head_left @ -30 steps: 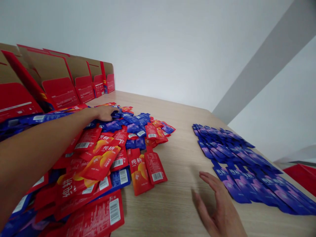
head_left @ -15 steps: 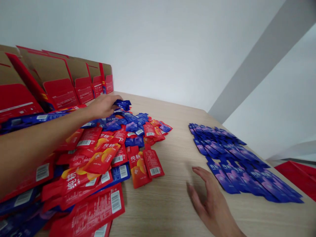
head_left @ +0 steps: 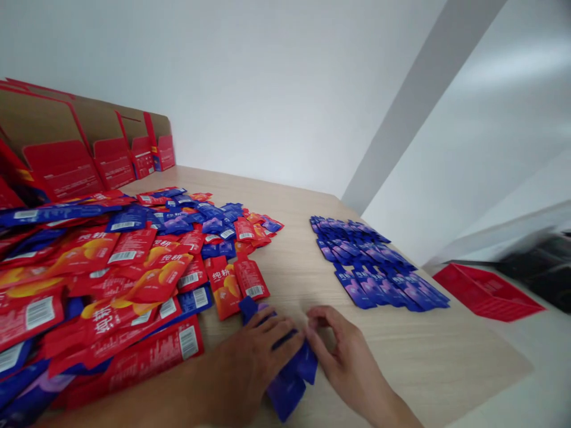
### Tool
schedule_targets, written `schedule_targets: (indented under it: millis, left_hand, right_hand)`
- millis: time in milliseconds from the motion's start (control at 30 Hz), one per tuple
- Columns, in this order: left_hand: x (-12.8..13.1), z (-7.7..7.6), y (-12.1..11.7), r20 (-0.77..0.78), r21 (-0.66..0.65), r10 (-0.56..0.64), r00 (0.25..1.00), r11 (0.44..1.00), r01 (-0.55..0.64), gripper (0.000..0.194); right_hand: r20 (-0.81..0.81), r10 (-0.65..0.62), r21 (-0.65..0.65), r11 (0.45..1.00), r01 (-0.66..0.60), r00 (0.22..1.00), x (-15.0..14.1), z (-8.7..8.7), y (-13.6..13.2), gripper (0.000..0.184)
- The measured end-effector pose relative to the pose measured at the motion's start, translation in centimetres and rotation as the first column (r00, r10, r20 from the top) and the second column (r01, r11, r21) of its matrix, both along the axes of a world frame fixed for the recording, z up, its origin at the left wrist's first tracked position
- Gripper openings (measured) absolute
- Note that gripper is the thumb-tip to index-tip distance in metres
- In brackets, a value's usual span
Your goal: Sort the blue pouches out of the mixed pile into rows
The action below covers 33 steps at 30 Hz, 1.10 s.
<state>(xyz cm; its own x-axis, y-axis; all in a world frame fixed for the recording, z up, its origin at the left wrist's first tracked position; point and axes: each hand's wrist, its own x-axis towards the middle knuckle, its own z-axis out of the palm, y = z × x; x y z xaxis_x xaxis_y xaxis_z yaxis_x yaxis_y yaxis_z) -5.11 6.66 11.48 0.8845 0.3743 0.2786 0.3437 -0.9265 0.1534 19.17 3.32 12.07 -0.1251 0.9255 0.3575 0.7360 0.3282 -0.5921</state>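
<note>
At the front middle of the table, my left hand (head_left: 263,351) is closed over several blue pouches (head_left: 289,392), which stick out beyond its fingers. Close against their right side, my right hand (head_left: 350,356) has its thumb and index finger bent together. Blur hides whether those fingertips grip a pouch edge. Beside my left hand lie a red pouch with a barcode (head_left: 252,278) and an orange-red pouch (head_left: 226,291). Further right, blue-purple pouches (head_left: 392,288) are laid in overlapping rows.
A large mixed heap of red and blue pouches (head_left: 134,249) covers the table's left side. Behind it stand opened red cardboard boxes (head_left: 113,160) along the white wall. Past the table's right edge is a red box (head_left: 486,291), with a blurred dark object (head_left: 544,267) behind.
My left hand has come from the far heap to the front middle, bringing blue pouches. My right hand has moved left to meet it, fingers drawn together. The view has turned right.
</note>
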Motion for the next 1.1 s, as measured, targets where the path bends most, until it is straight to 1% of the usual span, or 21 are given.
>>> schedule_targets:
  millis: [33, 67, 100, 167, 267, 367, 467, 533, 567, 667, 733, 800, 867, 933, 967, 1000, 1033, 1067, 1100]
  left_hand:
    - [-0.7, -0.1, -0.1, -0.011, -0.087, 0.016, 1.0, 0.996, -0.017, 0.089]
    - [-1.3, -0.2, -0.2, -0.008, -0.147, 0.033, 0.999, 0.988, -0.034, 0.101]
    - [-1.9, -0.3, -0.3, 0.007, -0.183, 0.057, 0.998, 0.982, -0.055, 0.108]
    - [-2.6, -0.6, -0.6, 0.07, -0.21, 0.094, 0.993, 0.975, -0.077, 0.109]
    - [-2.8, -1.5, -0.9, 0.157, -0.201, 0.129, 0.979, 0.975, -0.096, 0.098]
    - [-2.6, -2.5, -1.0, 0.207, -0.163, 0.136, 0.969, 0.981, -0.103, 0.089]
    - [-2.4, -3.0, -1.0, 0.231, -0.14, 0.139, 0.963, 0.984, -0.109, 0.08]
    - [-2.2, -2.9, -1.1, 0.24, -0.134, 0.137, 0.961, 0.985, -0.108, 0.072]
    - [-2.1, -2.7, -1.2, 0.252, -0.123, 0.135, 0.958, 0.987, -0.107, 0.067]
    - [-2.0, -2.1, -1.4, 0.299, -0.074, 0.154, 0.942, 0.988, -0.138, 0.056]
    - [-2.1, -1.7, -1.6, 0.331, -0.029, 0.156, 0.931, 0.988, -0.155, 0.051]
    - [-2.2, -1.4, -1.7, 0.338, 0.012, 0.153, 0.929, 0.986, -0.166, 0.051]
    - [-2.2, -1.3, -1.7, 0.331, 0.052, 0.157, 0.93, 0.982, -0.184, 0.06]
    - [-2.3, -1.4, -1.7, 0.338, 0.091, 0.152, 0.929, 0.977, -0.193, 0.081]
    - [-2.3, -1.5, -1.7, 0.338, 0.106, 0.148, 0.93, 0.975, -0.193, 0.094]
    - [-2.2, -1.6, -1.6, 0.333, 0.119, 0.144, 0.932, 0.974, -0.193, 0.106]
    - [-2.2, -1.8, -1.6, 0.319, 0.13, 0.142, 0.937, 0.973, -0.191, 0.116]
    - [-2.2, -2.0, -1.6, 0.302, 0.14, 0.147, 0.942, 0.971, -0.196, 0.121]
    - [-2.2, -2.2, -1.5, 0.28, 0.146, 0.158, 0.947, 0.968, -0.205, 0.123]
  right_hand:
    - [0.015, 0.012, -0.046, 0.999, -0.011, 1.0, -0.6, 0.3, -0.7, 0.016]
    - [0.039, 0.028, -0.096, 0.995, -0.024, 0.999, -1.2, 0.6, -1.4, 0.018]
    - [0.067, 0.043, -0.146, 0.989, -0.033, 0.997, -1.8, 0.8, -1.9, 0.021]
    - [0.128, 0.059, -0.232, 0.972, -0.028, 0.99, -2.9, 1.2, -2.4, 0.03]
    - [0.175, 0.035, -0.289, 0.957, 0.017, 0.984, -3.9, 1.5, -2.5, 0.033]
    - [0.166, 0.008, -0.297, 0.954, 0.042, 0.986, -3.7, 1.7, -2.4, 0.035]
    - [0.221, 0.02, -0.272, 0.961, 0.042, 0.975, -3.3, 2.2, -2.4, 0.041]
    - [0.255, 0.028, -0.233, 0.972, 0.034, 0.967, -3.4, 2.5, -2.1, 0.049]
    - [0.254, 0.037, -0.224, 0.974, 0.022, 0.966, -3.6, 2.5, -1.9, 0.048]
    - [0.236, 0.058, -0.232, 0.973, -0.002, 0.97, -4.7, 2.5, -0.9, 0.028]
    - [0.238, 0.045, -0.211, 0.977, 0.007, 0.97, -5.2, 2.4, -0.5, 0.025]
    - [0.235, 0.012, -0.166, 0.986, 0.028, 0.972, -4.9, 2.6, -0.3, 0.026]
    - [0.221, -0.044, -0.11, 0.992, 0.069, 0.974, -3.3, 3.1, -0.3, 0.024]
    - [0.227, -0.148, -0.023, 0.987, 0.157, 0.963, -0.1, 3.9, 0.0, 0.022]
    - [0.243, -0.23, 0.027, 0.973, 0.23, 0.942, 2.0, 4.4, 0.3, 0.021]
    - [0.269, -0.331, 0.077, 0.943, 0.322, 0.904, 4.4, 4.8, 0.7, 0.021]
    - [0.304, -0.446, 0.116, 0.894, 0.432, 0.842, 6.9, 5.2, 1.1, 0.023]
    - [0.35, -0.559, 0.143, 0.825, 0.547, 0.752, 9.3, 5.5, 1.5, 0.026]
    - [0.403, -0.642, 0.154, 0.75, 0.643, 0.652, 11.6, 5.7, 2.0, 0.028]
